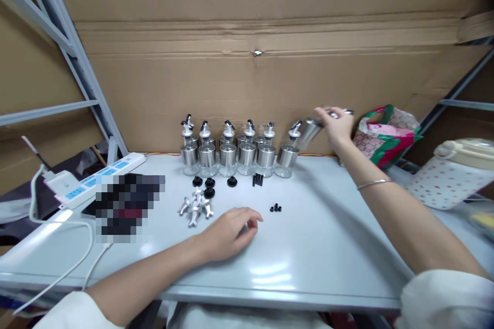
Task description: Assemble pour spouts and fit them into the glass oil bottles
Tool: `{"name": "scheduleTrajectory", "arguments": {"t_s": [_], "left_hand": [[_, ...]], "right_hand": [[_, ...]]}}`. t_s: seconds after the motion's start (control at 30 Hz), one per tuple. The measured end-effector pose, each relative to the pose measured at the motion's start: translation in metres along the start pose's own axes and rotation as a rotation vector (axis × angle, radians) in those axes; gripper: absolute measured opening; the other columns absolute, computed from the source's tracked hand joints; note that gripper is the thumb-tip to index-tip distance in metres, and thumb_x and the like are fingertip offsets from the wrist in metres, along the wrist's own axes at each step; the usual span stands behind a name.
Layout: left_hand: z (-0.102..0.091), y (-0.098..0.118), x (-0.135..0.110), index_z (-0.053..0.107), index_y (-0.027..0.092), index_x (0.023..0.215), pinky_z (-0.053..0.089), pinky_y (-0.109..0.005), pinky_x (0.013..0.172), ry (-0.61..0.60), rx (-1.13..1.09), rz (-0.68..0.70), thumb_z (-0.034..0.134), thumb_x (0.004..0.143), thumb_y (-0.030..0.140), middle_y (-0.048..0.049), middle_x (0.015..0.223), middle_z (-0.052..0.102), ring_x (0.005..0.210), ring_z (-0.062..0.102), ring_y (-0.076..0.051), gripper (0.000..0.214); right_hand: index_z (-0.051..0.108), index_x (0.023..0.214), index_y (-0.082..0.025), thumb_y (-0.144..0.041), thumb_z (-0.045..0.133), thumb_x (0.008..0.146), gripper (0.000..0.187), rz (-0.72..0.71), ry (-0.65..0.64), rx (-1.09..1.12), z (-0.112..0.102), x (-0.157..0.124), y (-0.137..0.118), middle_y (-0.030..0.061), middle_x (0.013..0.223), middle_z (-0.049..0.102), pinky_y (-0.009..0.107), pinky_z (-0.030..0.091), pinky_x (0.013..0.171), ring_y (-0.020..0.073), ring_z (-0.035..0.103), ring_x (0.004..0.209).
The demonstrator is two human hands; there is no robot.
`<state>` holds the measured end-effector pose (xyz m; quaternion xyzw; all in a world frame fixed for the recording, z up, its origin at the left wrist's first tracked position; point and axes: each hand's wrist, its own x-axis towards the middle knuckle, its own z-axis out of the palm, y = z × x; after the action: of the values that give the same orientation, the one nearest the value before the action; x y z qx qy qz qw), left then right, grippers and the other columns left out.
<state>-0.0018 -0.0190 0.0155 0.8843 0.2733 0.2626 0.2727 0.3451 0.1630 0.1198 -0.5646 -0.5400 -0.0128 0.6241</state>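
Right of centre, the right hand [336, 126] closes its fingers round a tilted bottle [311, 129] (glass, with a steel sleeve and a spout), held above the table [328, 247] just beside the right end of the row of bottles [231, 153] at the back edge. Lower centre, the left hand [230, 232] lies palm down, fingers loosely bent, gripping nothing that shows, near the metal spouts [195, 206] and black caps [208, 185].

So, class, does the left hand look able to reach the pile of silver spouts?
Probably yes: the left hand rests on the table just beside the silver spouts, with only bare tabletop between them.
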Motion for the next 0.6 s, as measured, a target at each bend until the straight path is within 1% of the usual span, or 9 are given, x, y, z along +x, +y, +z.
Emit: {"name": "scheduleTrajectory", "arguments": {"t_s": [0.03, 0.1, 0.17, 0.23, 0.3, 0.37, 0.47, 0.53, 0.6], "left_hand": [[0.000, 0.000, 0.000, 0.052, 0.018, 0.108, 0.047, -0.032, 0.083, 0.011, -0.047, -0.041, 0.044, 0.088, 0.018, -0.0066, 0.099, 0.063, 0.088, 0.058, -0.016, 0.022], [0.000, 0.000, 0.000, 0.048, 0.019, 0.113, 0.047, -0.032, 0.082, 0.037, -0.157, -0.133, 0.049, 0.087, 0.021, -0.0074, 0.104, 0.060, 0.091, 0.056, -0.016, 0.026], [0.002, -0.002, 0.001, 0.043, 0.020, 0.117, 0.047, -0.033, 0.084, 0.088, -0.311, -0.209, 0.055, 0.084, 0.026, -0.0088, 0.111, 0.055, 0.099, 0.055, -0.018, 0.035], [0.004, -0.004, 0.003, 0.038, 0.022, 0.120, 0.045, -0.036, 0.091, 0.146, -0.512, -0.257, 0.064, 0.079, 0.030, -0.0104, 0.117, 0.050, 0.110, 0.052, -0.020, 0.049], [0.007, -0.006, 0.004, 0.034, 0.025, 0.122, 0.039, -0.041, 0.100, 0.160, -0.696, -0.279, 0.074, 0.072, 0.034, -0.0120, 0.125, 0.046, 0.120, 0.047, -0.022, 0.065], [0.009, -0.007, 0.005, 0.033, 0.026, 0.125, 0.032, -0.046, 0.107, 0.121, -0.796, -0.279, 0.082, 0.062, 0.037, -0.0140, 0.133, 0.041, 0.130, 0.041, -0.026, 0.081], [0.010, -0.005, 0.005, 0.034, 0.025, 0.131, 0.020, -0.049, 0.114, 0.072, -0.838, -0.239, 0.089, 0.050, 0.042, -0.0163, 0.142, 0.036, 0.138, 0.031, -0.030, 0.099], [0.009, -0.001, 0.005, 0.036, 0.023, 0.133, 0.022, -0.048, 0.113, 0.053, -0.874, -0.204, 0.089, 0.048, 0.045, -0.0170, 0.143, 0.037, 0.135, 0.034, -0.031, 0.103], [0.008, 0.005, 0.005, 0.041, 0.020, 0.130, 0.033, -0.045, 0.106, 0.003, -0.905, -0.199, 0.089, 0.050, 0.045, -0.0158, 0.132, 0.049, 0.123, 0.046, -0.030, 0.096]], "right_hand": [[0.052, 0.072, -0.016, -0.031, 0.062, 0.079, 0.019, 0.005, 0.121, 0.000, -0.012, 0.003, -0.007, 0.0075, 0.083, 0.062, 0.028, 0.040, 0.076, 0.0148, 0.052, 0.078], [0.052, 0.069, -0.019, -0.026, 0.068, 0.075, 0.019, -0.026, 0.292, 0.017, -0.034, 0.006, -0.027, 0.0057, 0.082, 0.061, 0.029, 0.039, 0.080, 0.0147, 0.053, 0.079], [0.054, 0.064, -0.020, -0.021, 0.072, 0.070, 0.019, -0.175, 0.467, 0.134, -0.052, 0.001, -0.051, 0.0033, 0.074, 0.060, 0.029, 0.041, 0.078, 0.0155, 0.055, 0.075], [0.054, 0.060, -0.021, -0.017, 0.072, 0.069, 0.021, -0.274, 0.463, 0.260, -0.062, -0.015, -0.075, 0.0018, 0.068, 0.057, 0.029, 0.042, 0.074, 0.0148, 0.055, 0.070], [0.055, 0.059, -0.019, -0.017, 0.070, 0.070, 0.019, -0.279, 0.344, 0.397, -0.062, -0.041, -0.096, 0.0014, 0.066, 0.056, 0.029, 0.042, 0.069, 0.0122, 0.052, 0.063], [0.058, 0.062, -0.017, -0.020, 0.068, 0.072, 0.015, -0.235, 0.177, 0.412, -0.054, -0.075, -0.113, 0.0007, 0.065, 0.057, 0.028, 0.040, 0.064, 0.0107, 0.049, 0.060], [0.060, 0.064, -0.018, -0.028, 0.068, 0.073, 0.016, -0.159, -0.206, 0.420, -0.034, -0.129, -0.132, 0.0010, 0.068, 0.061, 0.027, 0.042, 0.062, 0.0130, 0.054, 0.064], [0.060, 0.066, -0.018, -0.032, 0.067, 0.074, 0.017, -0.132, -0.412, 0.449, -0.022, -0.158, -0.144, -0.0001, 0.067, 0.061, 0.026, 0.044, 0.059, 0.0132, 0.055, 0.062], [0.061, 0.069, -0.018, -0.034, 0.066, 0.075, 0.018, -0.101, -0.560, 0.509, -0.013, -0.178, -0.155, -0.0003, 0.067, 0.060, 0.024, 0.044, 0.057, 0.0130, 0.055, 0.062]]}}
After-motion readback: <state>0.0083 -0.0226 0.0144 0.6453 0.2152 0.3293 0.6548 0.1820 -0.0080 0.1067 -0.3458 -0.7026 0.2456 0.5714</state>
